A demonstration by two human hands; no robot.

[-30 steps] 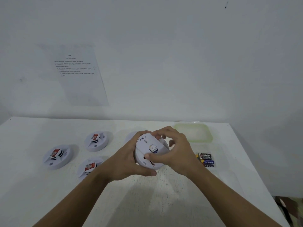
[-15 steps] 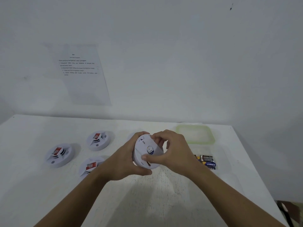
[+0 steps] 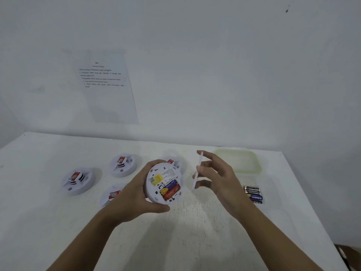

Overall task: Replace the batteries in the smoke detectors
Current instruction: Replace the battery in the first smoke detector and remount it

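My left hand grips a round white smoke detector above the table, its underside turned toward me. The battery bay is uncovered and shows a purple battery and a red one beside a yellow label. Just to the right, my right hand pinches the thin white back cover, seen edge-on and apart from the detector. Several fresh batteries lie on the table to the right of that hand.
On the white table rest more smoke detectors: one at the left, one behind, one partly hidden by my left wrist, one behind the held unit. A pale green tray sits at the back right. An instruction sheet hangs on the wall.
My right hand has lifted the back cover off the detector and drawn it away to the right. The battery bay, covered before, now shows.
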